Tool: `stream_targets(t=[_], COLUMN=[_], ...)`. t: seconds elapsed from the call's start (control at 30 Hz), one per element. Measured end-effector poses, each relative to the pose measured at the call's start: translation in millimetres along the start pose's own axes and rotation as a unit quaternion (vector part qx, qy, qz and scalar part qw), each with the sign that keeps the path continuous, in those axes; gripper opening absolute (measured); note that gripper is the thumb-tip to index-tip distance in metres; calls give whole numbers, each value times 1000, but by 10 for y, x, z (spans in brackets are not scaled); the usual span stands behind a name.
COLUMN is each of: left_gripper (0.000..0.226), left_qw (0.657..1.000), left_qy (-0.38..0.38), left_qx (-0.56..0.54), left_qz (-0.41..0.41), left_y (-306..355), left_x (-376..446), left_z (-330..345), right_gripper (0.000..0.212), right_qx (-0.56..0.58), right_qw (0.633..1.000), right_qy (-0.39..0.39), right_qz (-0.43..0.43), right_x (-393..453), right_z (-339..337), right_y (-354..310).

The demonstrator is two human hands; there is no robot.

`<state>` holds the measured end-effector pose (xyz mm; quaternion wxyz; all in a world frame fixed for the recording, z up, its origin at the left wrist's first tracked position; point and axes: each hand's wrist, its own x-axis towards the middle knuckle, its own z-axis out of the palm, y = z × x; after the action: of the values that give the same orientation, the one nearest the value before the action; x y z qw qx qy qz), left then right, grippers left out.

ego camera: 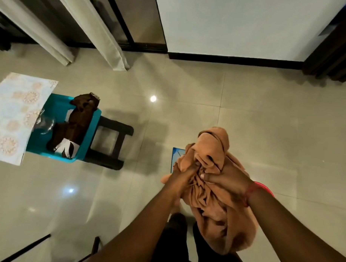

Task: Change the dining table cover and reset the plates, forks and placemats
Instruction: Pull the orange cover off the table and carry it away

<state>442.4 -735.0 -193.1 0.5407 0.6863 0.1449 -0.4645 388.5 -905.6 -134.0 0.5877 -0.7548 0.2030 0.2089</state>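
Orange cloth (pixel 215 193) bunched, hiding both hands' fingertips.

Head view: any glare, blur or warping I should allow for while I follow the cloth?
Head view: two lamp reflections glare off the glossy floor; wide-angle warping slants the curtains and wall; the stool casts a soft shadow; the orange cloth, bunched in the left hand and right hand, is slightly soft but readable.

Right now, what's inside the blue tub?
In the tub: a brown cloth, white paper and clear plastic. A patterned sheet covers its left side.
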Motion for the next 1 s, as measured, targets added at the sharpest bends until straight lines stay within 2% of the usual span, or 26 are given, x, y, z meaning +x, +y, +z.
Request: stream_targets(t=[0.07,0.13,0.27,0.37,0.47,0.63,0.73,0.8,0.87,0.93,1.0], left_gripper=[90,84,55,54,50,25,40,37,33,42,41], left_qw=[999,996,987,979,975,975,980,986,989,989,988], left_qy=[16,20,24,44,40,20,10,2,-13,-28,-26], left_qx=[-32,-55,-74,-96,-103,-88,-51,-18,14,45,78], left_qz=[-36,-60,-143,-175,-193,-205,-191,-167,-147,-139,-130], left_y=[-166,-280,-426,-543,-676,-798,-832,-827,-863,-946,-1001], left_x=[124,251,447,580,741,872,967,1025,1083,1157,1207], left_z=[-132,-229,-346,-406,-401,-364,-358,-365,-384,-417,-440], right_gripper=[48,56,79,67,68,78,92,90,89,94,99], right_qx=[-26,-52,-114,-100,-61,-91,-207,-268,-311,-325,-333], right_qw=[999,997,990,991,988,982,958,937,921,915,912], right_qy=[-21,-49,-63,-25,-15,13,4,-28,-49,-76,-117], right_qz=[9,21,46,85,143,165,200,223,229,226,209], right_x=[251,515,947,1146,1330,1516,1562,1640,1692,1791,1942], right_z=[132,255,485,587,696,921,1095,1214,1309,1389,1393], right_y=[176,380,754,988,1311,1752,1715,1706,1733,1827,1958])
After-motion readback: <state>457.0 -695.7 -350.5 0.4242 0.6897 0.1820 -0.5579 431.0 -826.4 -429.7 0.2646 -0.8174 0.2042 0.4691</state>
